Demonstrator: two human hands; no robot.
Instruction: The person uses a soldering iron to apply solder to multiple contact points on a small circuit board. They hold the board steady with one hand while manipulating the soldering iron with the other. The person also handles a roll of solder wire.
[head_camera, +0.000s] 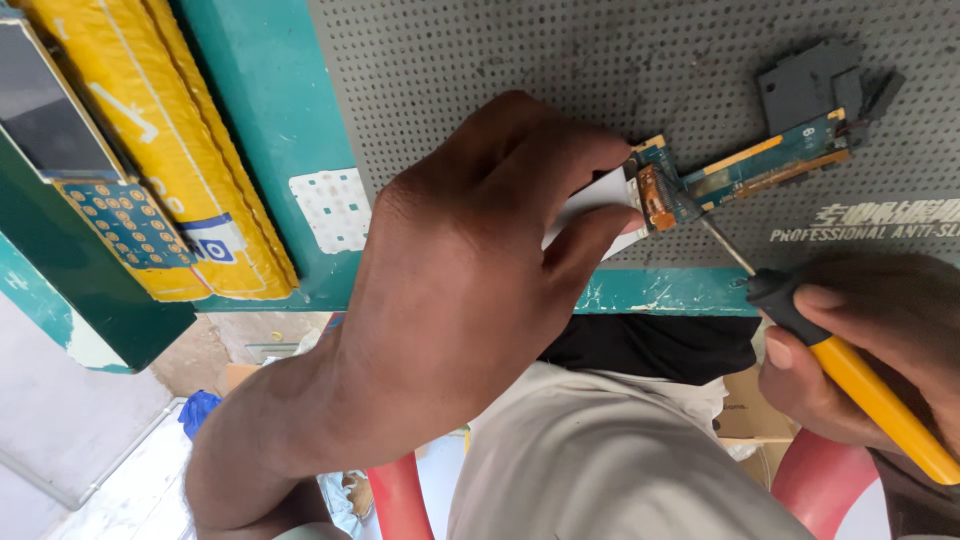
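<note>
Right hand closed around a yellow-handled screwdriver with black collar, thin tip touching a narrow green circuit board with gold strips, left hand pinching its white end, on a grey perforated mat, desk teal beyond

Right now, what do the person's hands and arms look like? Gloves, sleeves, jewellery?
Both bare. The left hand and its forearm show no glove, sleeve, ring or watch. The right hand is ungloved too, short nails visible; its wrist runs out of frame, so sleeve unknown.
</note>
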